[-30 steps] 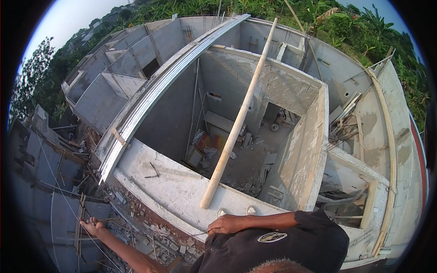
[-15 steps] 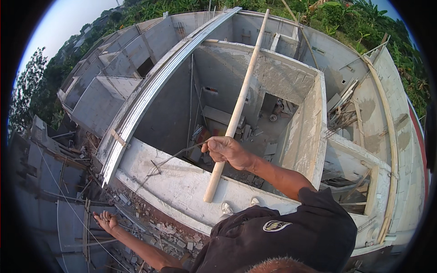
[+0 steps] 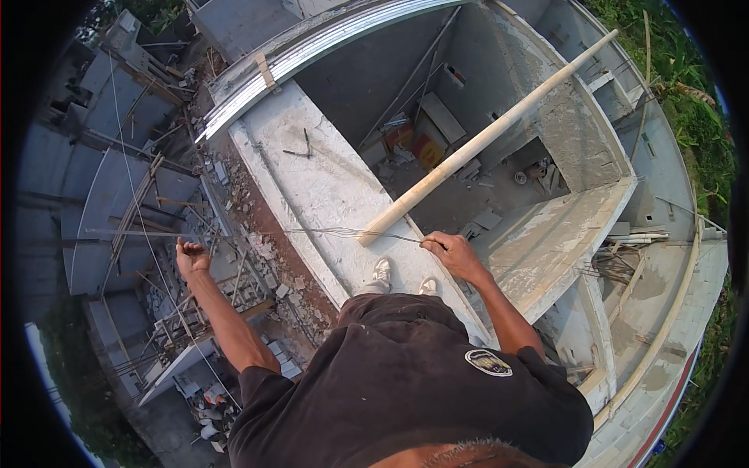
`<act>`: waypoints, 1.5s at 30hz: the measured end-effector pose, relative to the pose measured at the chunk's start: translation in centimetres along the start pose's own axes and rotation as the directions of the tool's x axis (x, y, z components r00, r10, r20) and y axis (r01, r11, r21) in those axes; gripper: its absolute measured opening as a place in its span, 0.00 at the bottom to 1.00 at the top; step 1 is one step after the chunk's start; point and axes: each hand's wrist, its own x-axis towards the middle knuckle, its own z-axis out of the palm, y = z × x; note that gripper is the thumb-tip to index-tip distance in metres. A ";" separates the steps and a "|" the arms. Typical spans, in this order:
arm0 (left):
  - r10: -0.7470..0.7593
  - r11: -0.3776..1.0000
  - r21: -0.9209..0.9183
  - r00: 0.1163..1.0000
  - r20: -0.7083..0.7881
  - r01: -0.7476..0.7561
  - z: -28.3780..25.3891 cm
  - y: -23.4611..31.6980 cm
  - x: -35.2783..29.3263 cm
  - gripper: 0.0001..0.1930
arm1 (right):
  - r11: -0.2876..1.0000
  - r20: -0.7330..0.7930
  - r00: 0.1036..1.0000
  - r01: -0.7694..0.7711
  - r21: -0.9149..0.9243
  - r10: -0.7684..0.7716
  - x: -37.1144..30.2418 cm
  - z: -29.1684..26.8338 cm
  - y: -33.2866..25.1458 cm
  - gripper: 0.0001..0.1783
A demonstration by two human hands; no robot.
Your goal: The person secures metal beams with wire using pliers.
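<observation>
My right hand (image 3: 451, 253) pinches one end of a thin bundle of tie wire (image 3: 335, 232). The strands spread leftward over a pale concrete ledge (image 3: 304, 187) and grow too faint to follow over the rubble. Out to the left, my left hand (image 3: 193, 257) is raised beyond the ledge with its fingers curled. A thin straight line passes by its fingertips; whether the hand grips it cannot be told. Beneath the wire rests the near end of a long round wooden pole (image 3: 491, 136), which spans an open room. A small bent dark piece (image 3: 298, 148) lies on the ledge.
My shoes (image 3: 381, 271) stand on the narrow ledge, high above the ground. Right of it drops the deep room with debris (image 3: 468, 171) on its floor; left lies broken rubble (image 3: 289, 288). Metal channels (image 3: 312, 51) cross the ledge's far end. A slack line (image 3: 144, 210) hangs at left.
The view has turned and tilted further down. My right hand has gone from above the pole to its right side, with the wire now stretched leftward. My left hand is raised higher.
</observation>
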 end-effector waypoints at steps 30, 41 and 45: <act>0.373 0.903 0.135 0.899 0.228 -0.408 14.9 -1.2 -0.9 0.10 | 0.987 0.262 0.963 -0.029 -0.158 0.070 25.9 4.9 2.0 0.16; 0.169 0.951 0.261 0.985 0.019 -0.168 22.4 -3.6 16.1 0.12 | 0.987 -0.051 0.996 -0.077 -0.140 0.070 48.5 1.9 -5.7 0.15; 0.088 0.920 0.380 0.896 -0.434 0.093 15.1 -6.9 19.5 0.23 | 0.924 -0.082 0.950 0.268 -0.273 -0.300 58.9 -0.8 -11.0 0.11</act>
